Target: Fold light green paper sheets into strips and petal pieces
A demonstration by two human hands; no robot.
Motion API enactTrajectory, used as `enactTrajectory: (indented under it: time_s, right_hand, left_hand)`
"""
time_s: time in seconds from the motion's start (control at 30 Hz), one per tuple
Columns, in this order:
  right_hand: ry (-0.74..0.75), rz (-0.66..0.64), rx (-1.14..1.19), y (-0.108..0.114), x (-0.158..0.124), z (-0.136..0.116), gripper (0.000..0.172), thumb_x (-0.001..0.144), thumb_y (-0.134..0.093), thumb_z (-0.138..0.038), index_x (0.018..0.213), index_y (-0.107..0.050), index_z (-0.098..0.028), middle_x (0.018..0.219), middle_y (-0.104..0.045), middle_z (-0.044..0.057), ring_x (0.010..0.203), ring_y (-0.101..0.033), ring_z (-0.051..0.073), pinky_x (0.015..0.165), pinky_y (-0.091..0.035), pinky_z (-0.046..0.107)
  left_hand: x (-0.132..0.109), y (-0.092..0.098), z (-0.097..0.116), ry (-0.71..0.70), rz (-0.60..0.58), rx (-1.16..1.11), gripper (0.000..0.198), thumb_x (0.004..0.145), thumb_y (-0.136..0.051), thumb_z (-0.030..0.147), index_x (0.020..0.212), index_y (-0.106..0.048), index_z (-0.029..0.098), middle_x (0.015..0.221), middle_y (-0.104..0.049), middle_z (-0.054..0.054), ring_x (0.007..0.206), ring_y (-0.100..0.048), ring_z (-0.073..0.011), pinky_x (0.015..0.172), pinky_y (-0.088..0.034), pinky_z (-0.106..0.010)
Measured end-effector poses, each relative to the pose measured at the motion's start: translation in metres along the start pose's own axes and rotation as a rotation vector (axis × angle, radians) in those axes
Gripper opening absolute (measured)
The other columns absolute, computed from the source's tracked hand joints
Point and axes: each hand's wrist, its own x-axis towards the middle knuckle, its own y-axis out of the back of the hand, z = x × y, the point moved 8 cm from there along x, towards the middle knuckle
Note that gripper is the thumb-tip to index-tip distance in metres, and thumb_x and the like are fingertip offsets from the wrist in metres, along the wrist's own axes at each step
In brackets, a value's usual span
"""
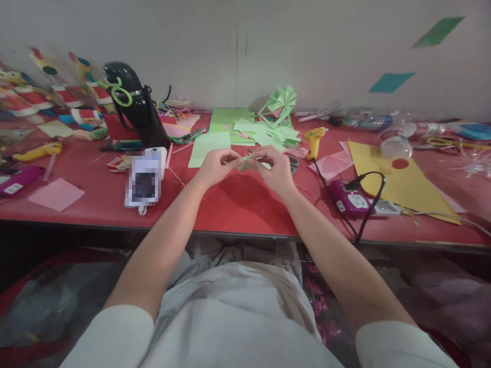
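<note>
Both hands meet over the middle of the red table, pinching a small piece of light green paper (pixel 245 162) between them. My left hand (pixel 218 166) has its thumb and fingertips closed on the paper's left end. On the right end, the thumb and fingers of my right hand (pixel 274 168) press together. Just behind lie light green sheets (pixel 209 149) and loose green paper scraps (pixel 264 135). A folded green paper wheel (pixel 283 102) stands at the back. Dark-handled scissors (pixel 293 163) show partly, hidden behind my right hand.
A black bottle (pixel 134 107) and a phone (pixel 144 179) stand to the left. At right are a yellow glue gun (pixel 315 143), a purple power strip (pixel 351 198) with looping black cable, yellow card (pixel 399 184) and plastic bottles (pixel 397 143). The table's front edge (pixel 245 235) runs below my forearms.
</note>
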Motion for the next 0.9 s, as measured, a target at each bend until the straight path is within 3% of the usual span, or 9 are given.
enactTrajectory:
  time_s: [0.47, 0.73, 0.9]
  right_hand:
    - [-0.001, 0.016, 0.004, 0.001, 0.000, 0.001, 0.021, 0.084, -0.073, -0.042, 0.081, -0.068, -0.022, 0.093, -0.066, 0.004, 0.085, -0.065, 0.016, 0.079, -0.059, 0.035]
    - [0.017, -0.001, 0.049, -0.002, -0.001, -0.001, 0.018, 0.084, -0.073, -0.039, 0.082, -0.070, -0.022, 0.096, -0.065, 0.006, 0.089, -0.065, 0.017, 0.083, -0.059, 0.036]
    - [0.006, 0.005, 0.021, 0.000, 0.000, 0.000, 0.021, 0.084, -0.073, -0.043, 0.082, -0.069, -0.022, 0.096, -0.065, 0.005, 0.088, -0.065, 0.017, 0.083, -0.060, 0.038]
  left_hand:
    - [0.003, 0.009, -0.006, 0.041, 0.092, -0.090, 0.030, 0.070, -0.080, 0.043, 0.077, -0.076, 0.015, 0.076, -0.074, -0.006, 0.073, -0.066, -0.0166, 0.071, -0.053, -0.029]
    - [0.002, 0.012, -0.006, 0.077, 0.132, -0.073, 0.020, 0.067, -0.081, 0.033, 0.071, -0.075, 0.014, 0.071, -0.073, -0.005, 0.068, -0.065, -0.0158, 0.067, -0.052, -0.028]
    - [0.003, 0.012, -0.006, 0.057, 0.099, -0.039, 0.020, 0.069, -0.080, 0.032, 0.077, -0.074, 0.014, 0.075, -0.074, -0.006, 0.070, -0.065, -0.0153, 0.067, -0.053, -0.028]
